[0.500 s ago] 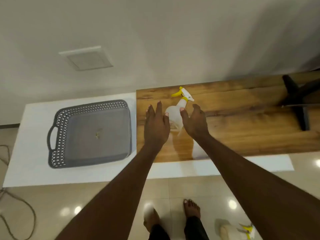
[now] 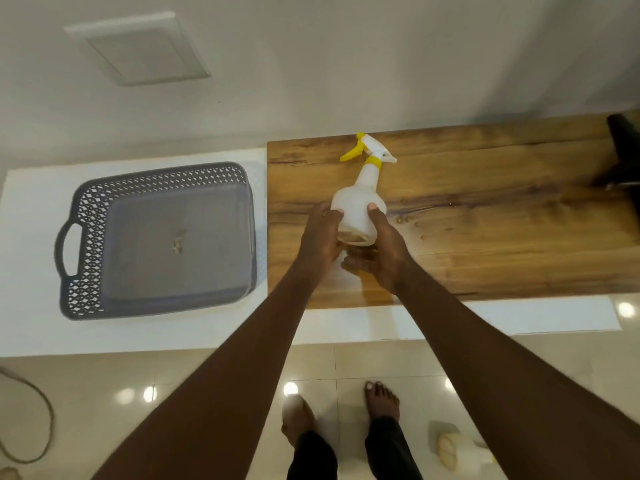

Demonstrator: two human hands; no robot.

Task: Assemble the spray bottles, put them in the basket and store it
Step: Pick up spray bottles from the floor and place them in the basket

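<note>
A white spray bottle (image 2: 360,206) with a yellow collar and a yellow-and-white trigger head is held over the wooden tabletop (image 2: 485,216), tilted so that the head points away from the person and the base faces the camera. The bottle body is gripped from both sides: the left hand (image 2: 320,239) is wrapped around its left flank with the thumb laid on the front, and the right hand (image 2: 382,251) is closed around its right flank and lower edge, thumb likewise on the front. Whether the base touches the wood cannot be told. A few water droplets (image 2: 403,220) are seen on the wood just right of the bottle. A grey basket (image 2: 86,220) with perforated walls and a loop handle is placed on the white surface (image 2: 31,202) to the left of the tabletop, well apart from the bottle; a small pale scrap (image 2: 178,244) lies on its floor. Bare feet are visible on the tiled floor (image 2: 173,393) below. A second pale object (image 2: 448,452) lies on the floor at lower right, too blurred to identify.
</note>
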